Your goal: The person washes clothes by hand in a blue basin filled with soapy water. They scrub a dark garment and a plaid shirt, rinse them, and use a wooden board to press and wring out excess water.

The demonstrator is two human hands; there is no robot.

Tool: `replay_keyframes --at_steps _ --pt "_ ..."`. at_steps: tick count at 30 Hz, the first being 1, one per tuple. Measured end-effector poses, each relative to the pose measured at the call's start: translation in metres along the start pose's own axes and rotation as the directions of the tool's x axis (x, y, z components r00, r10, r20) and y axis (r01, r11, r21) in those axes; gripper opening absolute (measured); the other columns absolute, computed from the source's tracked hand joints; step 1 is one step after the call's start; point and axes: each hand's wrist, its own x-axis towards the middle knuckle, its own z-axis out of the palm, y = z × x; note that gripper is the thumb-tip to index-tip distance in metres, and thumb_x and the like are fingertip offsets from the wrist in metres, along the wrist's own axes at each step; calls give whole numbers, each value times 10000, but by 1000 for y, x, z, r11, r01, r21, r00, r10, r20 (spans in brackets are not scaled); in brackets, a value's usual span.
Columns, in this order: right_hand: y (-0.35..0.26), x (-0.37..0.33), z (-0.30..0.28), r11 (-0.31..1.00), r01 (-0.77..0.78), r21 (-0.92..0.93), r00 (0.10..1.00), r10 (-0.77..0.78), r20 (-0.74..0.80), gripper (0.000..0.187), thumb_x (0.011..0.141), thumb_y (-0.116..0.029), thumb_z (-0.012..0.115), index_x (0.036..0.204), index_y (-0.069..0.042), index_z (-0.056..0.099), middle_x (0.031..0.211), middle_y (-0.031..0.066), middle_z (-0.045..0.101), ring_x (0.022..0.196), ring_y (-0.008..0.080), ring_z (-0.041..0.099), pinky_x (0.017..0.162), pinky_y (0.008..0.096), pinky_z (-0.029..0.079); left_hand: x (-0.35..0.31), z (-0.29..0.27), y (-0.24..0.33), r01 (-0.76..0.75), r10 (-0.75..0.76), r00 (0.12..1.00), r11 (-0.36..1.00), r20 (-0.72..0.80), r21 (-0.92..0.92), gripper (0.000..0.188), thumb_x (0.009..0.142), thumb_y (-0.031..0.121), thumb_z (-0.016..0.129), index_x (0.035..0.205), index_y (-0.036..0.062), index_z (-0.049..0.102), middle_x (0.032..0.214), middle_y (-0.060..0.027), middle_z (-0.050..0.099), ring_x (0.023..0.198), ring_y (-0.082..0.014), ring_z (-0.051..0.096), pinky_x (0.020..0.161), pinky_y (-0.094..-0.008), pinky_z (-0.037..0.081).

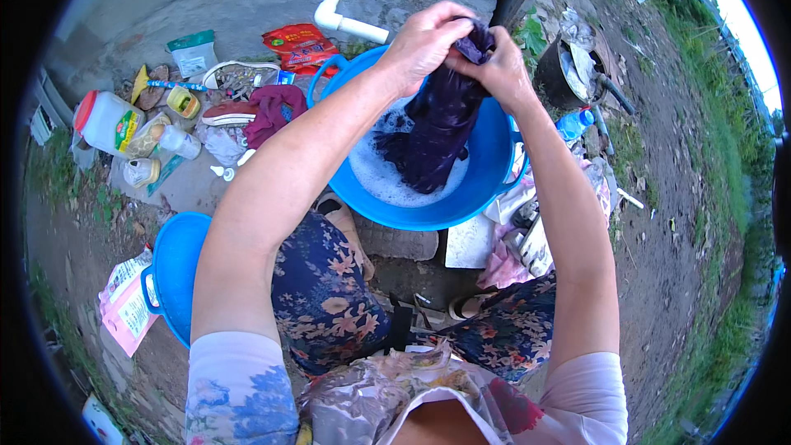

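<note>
A wet, dark purple garment (441,124) hangs from both hands, its lower end trailing into suds. My left hand (432,45) is closed on its bunched top edge. Close beside it, my right hand (498,70) grips the same edge from the other side. Below is a large blue basin (404,218) with white foamy water (375,169) in it. The garment's exact kind cannot be made out, and the fingers partly cover its gathered top.
At left lie a red-lidded jar (103,119), sneakers (231,114), a maroon cloth (276,111) and a red packet (301,48). A second blue basin (177,272) stands lower left. A white pipe (354,26) juts from the wall. Right are a dark bucket (556,74) and pale cloths (527,239).
</note>
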Motion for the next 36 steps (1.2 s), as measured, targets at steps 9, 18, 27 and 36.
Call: replay_keyframes --at_steps 9,18,27,36 --pt "-122 74 -61 779 100 619 979 33 -199 130 782 -1 670 907 25 643 759 145 651 643 256 638 617 403 526 -34 -107 -32 156 -251 967 720 44 676 1253 660 544 778 1480 -9 10 1537 -232 107 1433 -315 123 1153 -389 178" --pt "-224 155 -125 699 103 707 952 137 -274 96 836 -47 594 875 40 590 767 153 635 643 284 630 593 426 517 -6 -48 -96 -20 -44 995 792 90 610 1291 560 439 860 1476 -4 66 1473 -247 270 1371 -355 280 1133 -374 244" --pt "-126 83 -102 728 16 685 893 298 -338 184 846 -39 606 996 65 586 852 185 653 718 314 665 662 457 557 -26 -97 -131 503 -608 772 408 -185 762 418 778 226 680 1125 -1 632 1074 -154 662 962 -267 639 803 -368 488" --pt "89 -40 -10 811 -542 -220 820 568 77 633 621 -253 851 1119 36 587 1054 163 642 1020 260 611 906 373 474 -12 -55 -38 348 -289 931 889 -224 297 318 816 147 576 1114 46 616 1038 -95 644 943 -168 592 836 -315 452"
